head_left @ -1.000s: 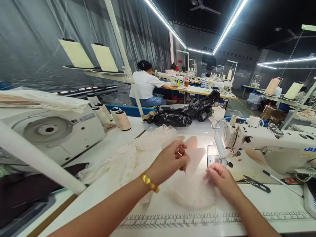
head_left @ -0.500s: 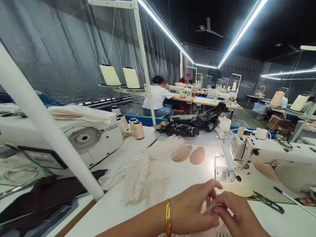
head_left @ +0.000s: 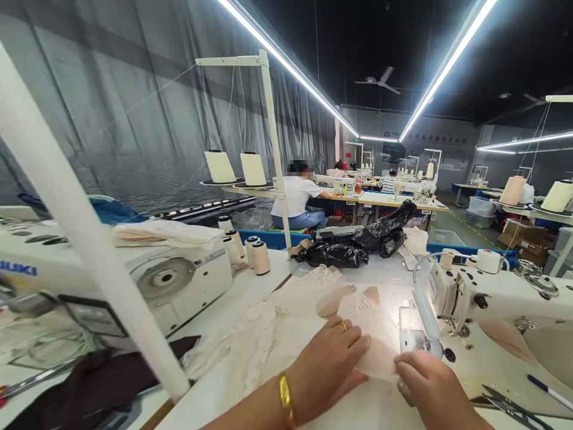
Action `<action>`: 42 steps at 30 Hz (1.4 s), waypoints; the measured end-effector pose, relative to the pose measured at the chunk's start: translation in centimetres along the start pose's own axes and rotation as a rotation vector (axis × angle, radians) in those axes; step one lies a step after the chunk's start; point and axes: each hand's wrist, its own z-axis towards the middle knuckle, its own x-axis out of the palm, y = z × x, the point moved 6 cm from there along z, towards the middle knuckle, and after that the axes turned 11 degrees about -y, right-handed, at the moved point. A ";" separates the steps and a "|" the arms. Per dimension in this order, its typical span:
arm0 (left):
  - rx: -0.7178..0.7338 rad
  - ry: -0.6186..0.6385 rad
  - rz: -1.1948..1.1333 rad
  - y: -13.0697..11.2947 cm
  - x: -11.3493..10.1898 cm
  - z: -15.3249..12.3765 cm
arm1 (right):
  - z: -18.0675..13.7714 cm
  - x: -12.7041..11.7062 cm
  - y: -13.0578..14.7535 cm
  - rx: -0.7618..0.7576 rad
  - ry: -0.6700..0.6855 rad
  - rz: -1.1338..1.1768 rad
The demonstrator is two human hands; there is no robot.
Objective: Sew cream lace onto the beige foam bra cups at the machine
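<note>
Surface (head_left: 215,391): white; carries the machines, fabric and tools, and runs across the lower half of the view.
Right sewing machine (head_left: 528,295): white, its head facing the lit area beside the right hand.
Left sewing machine (head_left: 197,286): white, handwheel toward the middle; folded pale cloth lies on top.
Black plastic bag (head_left: 340,251): crumpled, lying along the far side, beyond the fabric.
Lace-trimmed fabric (head_left: 255,331): cream, rumpled, spread left of the hands.
Sheer fabric (head_left: 380,352): whitish, translucent; situated between the two hands, just left of the right machine's needle area, its far end reaching over beige pieces.
Left hand (head_left: 331,370): fingers bent, tips on the left part of the sheer fabric; whether they pinch it cannot be told.
Right hand (head_left: 434,382): thumb and forefinger drawn together, grasping the sheer fabric at its right edge, near the machine.
Lamp (head_left: 425,313): white, on a curved neck, angled down beside the machine head.
Beige pieces (head_left: 331,303): lying beyond the left hand, partly covered by the sheer fabric.
Thread cones (head_left: 261,258): grouped upright behind the left machine's handwheel end.
Snips (head_left: 513,406): dark, lying right of the right hand.
Pen (head_left: 550,388): dark-tipped, beside the snips, cut by the frame.
Bracelet (head_left: 285,397): gold-coloured, on the left wrist.
Ring (head_left: 344,325): gold-coloured, on a left-hand finger.
</note>
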 end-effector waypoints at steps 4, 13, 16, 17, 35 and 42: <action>0.102 0.123 -0.174 -3.3 2.8 1.5 | -1.0 -0.3 -2.2 0.049 0.132 0.054; 0.190 0.116 -0.177 -5.3 8.4 5.5 | -1.8 -4.0 -3.7 0.003 0.307 -0.101; 0.168 0.022 -0.257 -5.1 8.2 4.8 | -1.8 -4.3 -3.9 0.043 0.345 -0.146; 0.169 0.015 -0.277 -5.2 8.1 4.7 | -1.8 -4.3 -3.9 0.058 0.358 -0.144; 0.169 -0.041 -0.294 -5.7 8.1 5.2 | -2.2 -4.1 -4.4 0.097 0.326 -0.079; 0.237 -0.083 -0.268 -4.8 8.9 6.4 | -2.5 -3.9 -4.9 0.125 0.317 -0.146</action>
